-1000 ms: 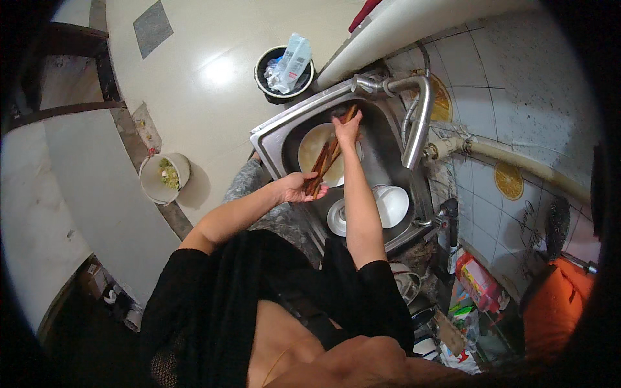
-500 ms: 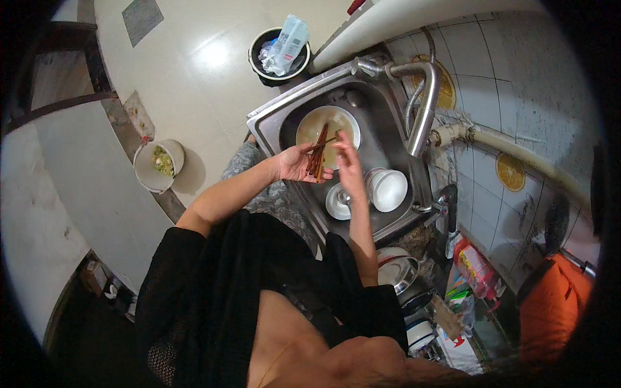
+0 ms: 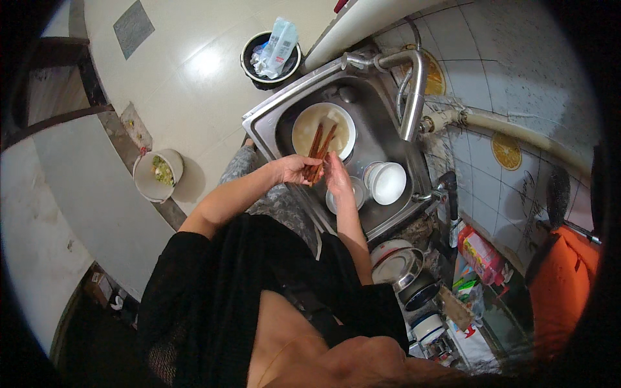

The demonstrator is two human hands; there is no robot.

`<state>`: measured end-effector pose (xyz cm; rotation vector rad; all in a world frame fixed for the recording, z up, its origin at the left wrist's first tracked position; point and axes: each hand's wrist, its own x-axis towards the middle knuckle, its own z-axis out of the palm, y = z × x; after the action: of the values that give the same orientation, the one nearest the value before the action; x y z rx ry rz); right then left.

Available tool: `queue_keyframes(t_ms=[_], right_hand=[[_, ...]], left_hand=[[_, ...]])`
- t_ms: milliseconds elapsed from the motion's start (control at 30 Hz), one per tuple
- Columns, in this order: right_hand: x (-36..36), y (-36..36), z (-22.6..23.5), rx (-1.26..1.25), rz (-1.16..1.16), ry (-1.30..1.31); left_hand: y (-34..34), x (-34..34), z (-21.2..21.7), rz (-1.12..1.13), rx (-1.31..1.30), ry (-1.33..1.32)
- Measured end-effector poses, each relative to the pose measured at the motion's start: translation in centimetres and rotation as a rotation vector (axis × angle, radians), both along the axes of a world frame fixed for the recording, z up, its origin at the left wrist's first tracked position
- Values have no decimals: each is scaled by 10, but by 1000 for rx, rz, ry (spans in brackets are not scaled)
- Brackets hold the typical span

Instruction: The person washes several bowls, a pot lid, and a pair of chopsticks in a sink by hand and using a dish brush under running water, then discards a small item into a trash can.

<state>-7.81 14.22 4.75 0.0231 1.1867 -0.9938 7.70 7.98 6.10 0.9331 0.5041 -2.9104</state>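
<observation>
A bundle of brown chopsticks (image 3: 315,146) is gripped in my left hand (image 3: 299,169), with the upper ends fanned into two groups over a large white bowl (image 3: 352,132). Cloudy, pale liquid fills that bowl, which stands in the metal sink (image 3: 381,145). My right hand (image 3: 337,174) is closed against the right side of the bundle, near its lower ends; its fingertips are partly hidden. Just right of this hand are stacked white bowls (image 3: 389,183). A smaller clear or pale dish (image 3: 357,187) lies partly behind my right wrist.
A metal faucet (image 3: 414,103) arches over the sink's right side. Pots and lids (image 3: 400,265) stand close to my right forearm, beside a pink bottle (image 3: 482,255). On the floor are a lined bin (image 3: 244,63) and a white bucket with food scraps (image 3: 143,174).
My right hand has come down and toward me, from above the chopsticks' middle to beside their lower ends. The chopsticks have shifted slightly left and now spread into two groups.
</observation>
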Motion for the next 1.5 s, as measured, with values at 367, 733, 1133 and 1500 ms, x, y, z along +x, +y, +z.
queue_keyframes(t_ms=[367, 733, 1133, 1500], right_hand=[[14, -33, -39, 76, 265, 247], [1, -31, -136, -256, 391, 1225], [-21, -22, -63, -272, 745, 1495], [2, -24, 60, -198, 483, 1124]], left_hand=[[12, 44, 34, 35, 19, -73], [-4, 45, 63, 193, 149, 67], [18, 13, 7, -120, 63, -131], [24, -24, 15, -248, -244, -423]])
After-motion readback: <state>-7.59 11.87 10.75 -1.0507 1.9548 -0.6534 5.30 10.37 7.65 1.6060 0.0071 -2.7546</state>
